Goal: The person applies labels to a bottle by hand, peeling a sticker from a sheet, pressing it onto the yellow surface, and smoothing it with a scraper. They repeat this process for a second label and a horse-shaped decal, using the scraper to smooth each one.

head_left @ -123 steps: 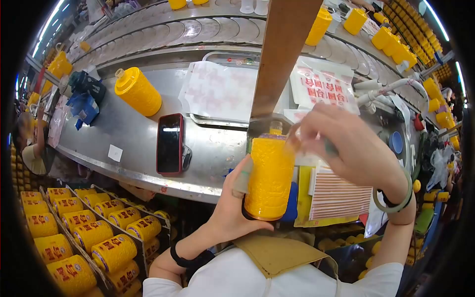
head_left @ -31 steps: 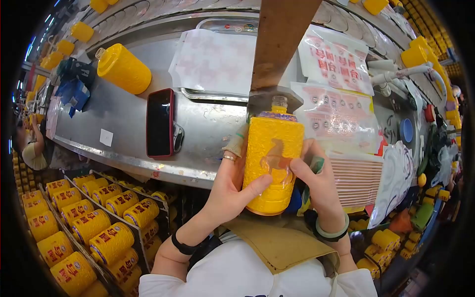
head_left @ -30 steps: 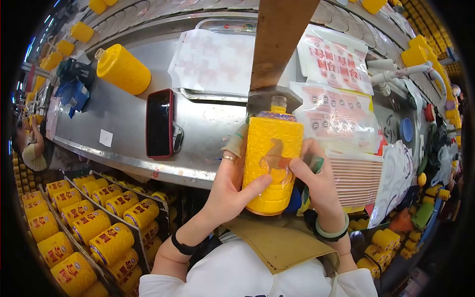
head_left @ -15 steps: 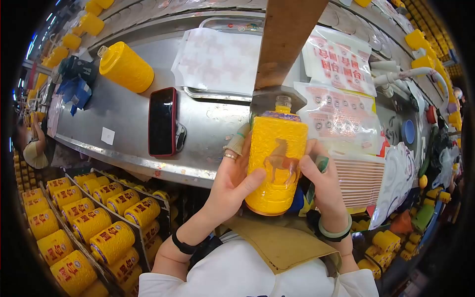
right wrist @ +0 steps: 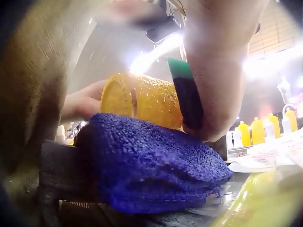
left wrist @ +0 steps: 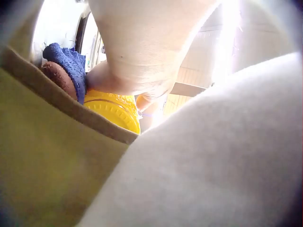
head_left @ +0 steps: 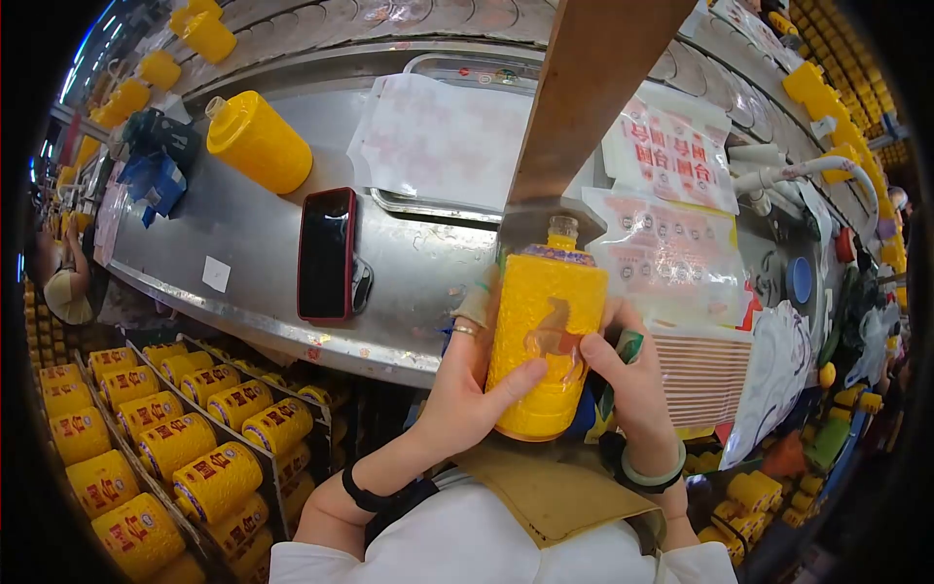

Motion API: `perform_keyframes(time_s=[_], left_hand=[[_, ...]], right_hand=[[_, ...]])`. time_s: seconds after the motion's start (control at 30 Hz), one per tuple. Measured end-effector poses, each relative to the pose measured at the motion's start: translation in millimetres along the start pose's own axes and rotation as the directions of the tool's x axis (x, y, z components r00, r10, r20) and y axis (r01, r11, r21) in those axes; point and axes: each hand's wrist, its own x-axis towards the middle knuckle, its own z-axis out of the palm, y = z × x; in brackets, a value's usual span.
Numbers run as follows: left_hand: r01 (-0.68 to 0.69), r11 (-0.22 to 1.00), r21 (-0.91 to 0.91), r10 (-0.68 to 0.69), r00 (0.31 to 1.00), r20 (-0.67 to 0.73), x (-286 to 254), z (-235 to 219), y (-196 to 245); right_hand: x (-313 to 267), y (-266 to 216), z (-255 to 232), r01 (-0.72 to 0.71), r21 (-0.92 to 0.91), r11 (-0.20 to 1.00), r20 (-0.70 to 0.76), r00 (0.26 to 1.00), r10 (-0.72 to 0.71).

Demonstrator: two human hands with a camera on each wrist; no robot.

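Here, both hands grip embossed yellow cylindrical bottle (head_left: pixel 547 343).

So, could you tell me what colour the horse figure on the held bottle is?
Reddish-brown, on the yellow bottle; the head view shows it best.

Bottling factory: conveyor (head_left: pixel 292 19); crated yellow bottles (head_left: pixel 175 438).

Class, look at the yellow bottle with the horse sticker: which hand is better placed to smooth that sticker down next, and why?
Probably the right hand: its thumb already lies beside the horse sticker on the yellow bottle. The left hand wraps the bottle's other side, thumb low across the front, steadying it.
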Motion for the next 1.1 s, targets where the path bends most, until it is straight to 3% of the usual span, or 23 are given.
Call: perform_keyframes(time_s=[1.0, 1.1], left_hand=[[-0.016, 0.999, 0.049, 0.016, 1.0, -0.014, -1, 4, 1], [-0.033, 0.996, 0.087, 0.035, 0.999, -0.029, 1, 4, 2]], right_hand=[[-1, 0, 0, -0.038, 0.012, 0.999, -0.024, 0.999, 0.038], [5, -5, -12, 0.039, -0.014, 0.999, -0.017, 0.999, -0.04]])
